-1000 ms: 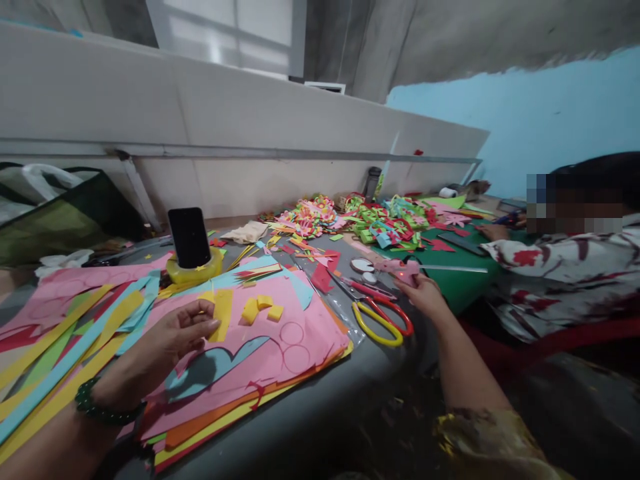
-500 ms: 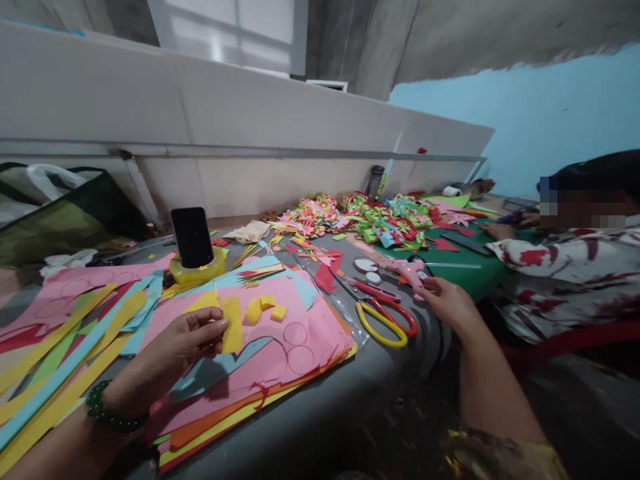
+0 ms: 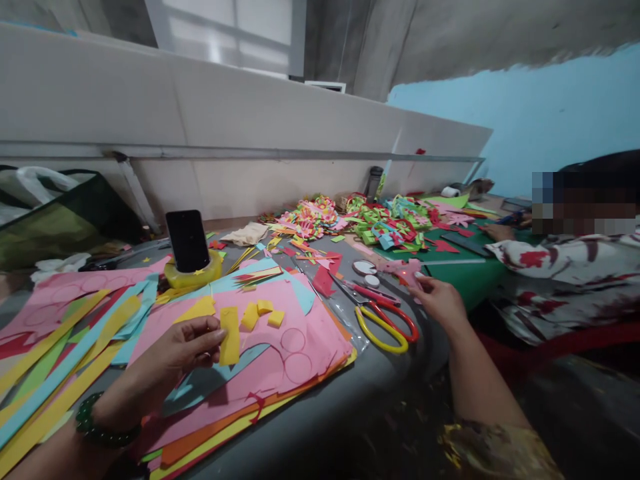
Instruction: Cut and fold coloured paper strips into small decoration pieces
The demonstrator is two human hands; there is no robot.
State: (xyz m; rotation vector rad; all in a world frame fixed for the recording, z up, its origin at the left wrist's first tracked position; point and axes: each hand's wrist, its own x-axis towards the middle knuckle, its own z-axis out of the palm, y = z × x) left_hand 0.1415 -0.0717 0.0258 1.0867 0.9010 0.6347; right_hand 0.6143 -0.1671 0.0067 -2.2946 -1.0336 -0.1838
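My left hand point(image 3: 193, 347) pinches a yellow strip of paper point(image 3: 230, 337) upright between thumb and fingers, above a stack of coloured sheets. Small yellow paper pieces point(image 3: 264, 308) lie just beyond it on the pink sheet point(image 3: 320, 333), which has circles drawn on it. Over to the right, my right hand point(image 3: 437, 303) has its fingers closed around the handle of a pink glue gun point(image 3: 404, 270), where a small orange light shows. Scissors with yellow and red handles point(image 3: 383, 333) rest on the table just left of that hand.
A phone point(image 3: 187, 240) leans in a yellow tape roll point(image 3: 195, 273). Paper strips point(image 3: 75, 363) spread at the left. Piles of colourful paper pieces point(image 3: 310, 217) stand at the back. A co-worker's patterned sleeve point(image 3: 540, 263) reaches over a green surface point(image 3: 465, 277) at the right.
The glue gun's orange light now shows, and my right hand sits slightly further left. My left hand still holds the yellow strip, slightly lower in view.
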